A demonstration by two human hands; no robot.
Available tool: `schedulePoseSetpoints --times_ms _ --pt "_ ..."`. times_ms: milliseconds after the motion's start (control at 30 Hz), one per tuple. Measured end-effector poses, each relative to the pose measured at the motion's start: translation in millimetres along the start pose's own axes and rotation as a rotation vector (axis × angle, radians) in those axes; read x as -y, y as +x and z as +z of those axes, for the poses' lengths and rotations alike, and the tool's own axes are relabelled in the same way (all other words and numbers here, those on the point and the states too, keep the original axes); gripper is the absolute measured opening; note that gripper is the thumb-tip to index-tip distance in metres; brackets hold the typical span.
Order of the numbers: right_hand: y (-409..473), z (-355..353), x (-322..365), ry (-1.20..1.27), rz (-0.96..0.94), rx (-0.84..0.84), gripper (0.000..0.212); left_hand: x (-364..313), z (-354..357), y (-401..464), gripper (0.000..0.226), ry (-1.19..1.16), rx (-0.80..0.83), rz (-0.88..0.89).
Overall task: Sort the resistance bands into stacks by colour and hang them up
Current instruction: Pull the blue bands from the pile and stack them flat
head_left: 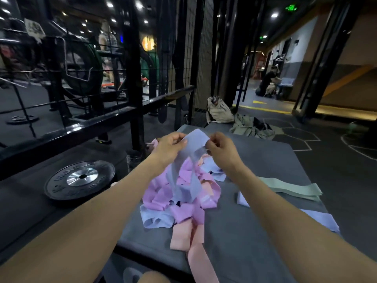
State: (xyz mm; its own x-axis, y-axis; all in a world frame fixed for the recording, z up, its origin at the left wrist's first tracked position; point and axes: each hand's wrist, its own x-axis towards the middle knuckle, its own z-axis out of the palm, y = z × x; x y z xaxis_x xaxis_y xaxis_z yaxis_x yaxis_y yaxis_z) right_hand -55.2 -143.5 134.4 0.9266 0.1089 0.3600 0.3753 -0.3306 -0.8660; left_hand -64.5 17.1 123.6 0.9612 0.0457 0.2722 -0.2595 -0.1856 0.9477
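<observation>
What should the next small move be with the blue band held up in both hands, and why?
Probably lift it clear and lay it to the right. Both the left hand and right hand pinch the blue band, whose lower loop trails into the mixed pile. Other blue bands already lie flat near the green stack on the mat.

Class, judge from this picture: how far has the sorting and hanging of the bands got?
Done: green bands lie stacked on the mat. In hand: left hand and right hand hold one blue band. Left: the mixed pile of pink, blue and peach bands; nothing looks hung.
</observation>
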Motion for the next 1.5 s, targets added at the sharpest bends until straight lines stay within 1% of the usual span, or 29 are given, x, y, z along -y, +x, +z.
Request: schedulePoseSetpoints --times_ms 67,100,133,167,200,233,267,300,400,433,500,567,633,667,733,800,867,933,967,1033,1133,1200,1233,1267,1333,1367,1400,1467,1500 --pt "-5 -17 -3 -0.029 -0.007 -0.033 0.023 -5 18 -1 0.019 -0.125 0.111 -0.043" --pt "-8 -25 -5 -0.035 -0.007 -0.051 0.021 -9 27 -2 0.012 -0.182 0.183 -0.066" --pt "-10 -33 -6 -0.034 -0.009 -0.064 0.016 -10 36 -1 0.017 -0.175 0.242 -0.085" --pt "-11 -41 -8 -0.032 -0.011 -0.078 0.011 -12 43 0 0.042 -0.087 0.281 -0.086" --pt "-12 -49 -8 -0.032 -0.016 -0.094 0.01 -15 50 1 0.068 0.091 0.306 -0.068" --pt "-12 -58 -9 -0.03 -0.021 -0.115 0.011 -18 58 1 0.083 0.273 0.302 -0.039" --pt "-12 -66 -11 -0.023 -0.023 -0.129 0.015 -21 65 0 0.085 0.394 0.262 0.009" --pt "-13 -75 -12 -0.009 -0.019 -0.141 0.019 -23 72 2 0.08 0.429 0.21 0.061" --pt "-17 -102 -14 -0.012 -0.017 -0.154 0.033 -30 88 7 0.052 0.278 0.07 0.249" --pt "-20 -110 -14 -0.021 -0.023 -0.159 0.037 -32 91 9 0.041 0.261 0.053 0.295" --pt "-23 -123 -15 -0.016 -0.02 -0.174 0.039 -37 99 13 0.018 0.282 0.077 0.333" --pt "-28 -133 -17 -0.008 -0.012 -0.184 0.04 -40 106 12 0.008 0.242 0.149 0.28" --pt "-32 -140 -20 0.024 -0.004 -0.17 0.041 -41 112 8 0.008 0.166 0.227 0.18" --pt "-34 -142 -23 0.056 0.003 -0.158 0.042 -37 113 6 0.006 0.154 0.28 0.13" --pt "-39 -147 -29 0.13 0.029 -0.141 0.045 -31 116 1 0.012 0.174 0.351 0.06" --pt "-43 -151 -36 0.174 0.065 -0.134 0.045 -26 120 -2 0.018 0.11 0.365 0.001" --pt "-47 -152 -46 0.199 0.115 -0.142 0.045 -24 124 -5 0.018 0.016 0.385 -0.072" --pt "-52 -154 -56 0.194 0.172 -0.143 0.044 -22 128 -9 0.021 -0.113 0.409 -0.176" --pt "-55 -154 -60 0.187 0.195 -0.14 0.042 -23 130 -11 0.026 -0.156 0.402 -0.225" --pt "-59 -155 -66 0.203 0.216 -0.126 0.037 -19 129 -12 0.037 -0.093 0.363 -0.269" --pt "-62 -154 -69 0.264 0.227 -0.119 0.032 -8 130 -15 0.048 0.059 0.386 -0.257" --pt "-64 -152 -70 0.299 0.263 -0.11 0.028 -2 132 -18 0.052 0.075 0.382 -0.274" --pt "-65 -151 -71 0.319 0.283 -0.101 0.026 0 134 -19 0.049 0.056 0.363 -0.289" --pt "-67 -150 -72 0.338 0.298 -0.091 0.025 1 136 -19 0.039 0.07 0.337 -0.28" --pt "-69 -147 -74 0.354 0.325 -0.068 0.024 2 141 -21 0.021 0.208 0.285 -0.168" --pt "-70 -146 -73 0.342 0.341 -0.055 0.024 1 144 -22 0.019 0.218 0.281 -0.096" --pt "-71 -144 -74 0.322 0.356 -0.042 0.023 -2 147 -25 0.019 0.181 0.304 -0.042" --pt "-70 -141 -72 0.299 0.375 -0.04 0.02 -9 154 -34 0.024 0.093 0.415 0.024" --pt "-68 -140 -71 0.311 0.387 -0.061 0.019 -10 158 -38 0.029 0.11 0.453 0.046"
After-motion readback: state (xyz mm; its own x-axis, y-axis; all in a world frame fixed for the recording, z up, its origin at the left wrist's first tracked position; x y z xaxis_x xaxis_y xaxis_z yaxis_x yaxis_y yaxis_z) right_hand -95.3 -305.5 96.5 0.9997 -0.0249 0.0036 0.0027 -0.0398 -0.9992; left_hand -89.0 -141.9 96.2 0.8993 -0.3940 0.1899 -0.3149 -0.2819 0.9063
